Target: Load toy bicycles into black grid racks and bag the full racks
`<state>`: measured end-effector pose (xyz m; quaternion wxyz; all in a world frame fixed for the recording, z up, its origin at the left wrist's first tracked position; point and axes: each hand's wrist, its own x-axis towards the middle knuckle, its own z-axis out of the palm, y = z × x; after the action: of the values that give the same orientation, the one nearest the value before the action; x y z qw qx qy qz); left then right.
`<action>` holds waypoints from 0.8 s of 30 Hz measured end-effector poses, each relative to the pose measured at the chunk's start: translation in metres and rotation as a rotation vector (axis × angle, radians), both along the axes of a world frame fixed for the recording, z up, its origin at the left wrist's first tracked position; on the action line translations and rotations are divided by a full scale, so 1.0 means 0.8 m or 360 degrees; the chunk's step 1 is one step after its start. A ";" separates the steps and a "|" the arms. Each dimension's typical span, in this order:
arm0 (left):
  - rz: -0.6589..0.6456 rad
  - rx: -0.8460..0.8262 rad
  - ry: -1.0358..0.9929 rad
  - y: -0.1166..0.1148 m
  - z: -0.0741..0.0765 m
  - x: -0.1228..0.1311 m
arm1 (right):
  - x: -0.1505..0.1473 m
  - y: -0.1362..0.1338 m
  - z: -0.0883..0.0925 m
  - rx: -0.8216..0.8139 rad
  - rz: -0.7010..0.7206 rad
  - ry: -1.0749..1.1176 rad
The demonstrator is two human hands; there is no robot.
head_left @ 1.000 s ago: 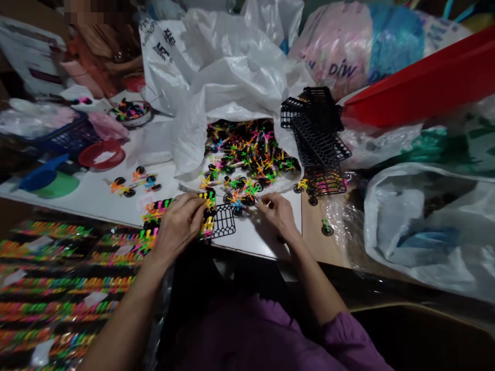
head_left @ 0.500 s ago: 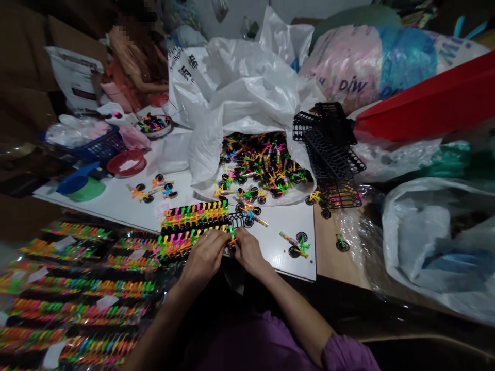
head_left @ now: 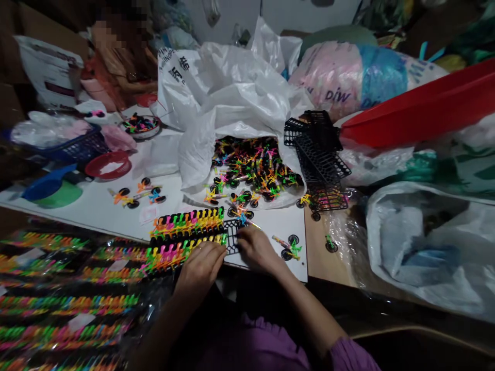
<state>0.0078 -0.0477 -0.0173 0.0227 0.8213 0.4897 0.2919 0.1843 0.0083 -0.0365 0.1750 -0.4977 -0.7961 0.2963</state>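
Note:
Rows of colourful toy bicycles [head_left: 174, 250] stand packed side by side in a black plastic rack [head_left: 232, 242], whose right end shows bare slots. My left hand [head_left: 204, 262] is closed over the front edge of the rack, by the last bikes of the front row. To the right of the bare slots is my right hand [head_left: 256, 250], its fingers loosely bent and apart, with nothing seen in them. Just beyond its fingertips lies a loose toy bicycle [head_left: 242, 212] with a blue and orange frame and a striped tube. A green toy bicycle [head_left: 290, 247] lies further right.
A white sack [head_left: 235, 93] spills a heap of toy bicycles behind the rack. Black racks [head_left: 319, 154] are stacked at its right. Bagged sets [head_left: 65, 304] lie low at the left. Baskets [head_left: 108, 166] stand on the left tabletop, and a person [head_left: 119, 67] sits beyond.
My right hand has come away from my left hand and the rack's end, moving right towards the loose bicycle. The left hand stays on the rack. The view has shifted slightly.

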 end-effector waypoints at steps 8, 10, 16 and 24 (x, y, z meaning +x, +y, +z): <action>0.0102 0.0108 -0.0070 0.017 0.037 -0.001 | 0.031 0.039 0.005 -0.0108 -0.0567 0.0003; 0.0250 0.0173 -0.0091 0.037 0.050 -0.003 | 0.032 0.039 0.002 -0.0266 -0.0714 0.0520; 0.0142 -0.0131 0.0231 0.089 0.029 -0.002 | 0.039 0.037 0.002 -0.0792 -0.0945 0.1545; 0.0103 -0.0066 0.0211 0.092 0.010 -0.003 | 0.033 0.045 0.022 -0.0468 -0.0552 0.1174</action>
<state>0.0051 0.0261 -0.0092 -0.0022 0.8219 0.5223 0.2273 0.2103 0.0440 -0.0187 0.4223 -0.5045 -0.5341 0.5309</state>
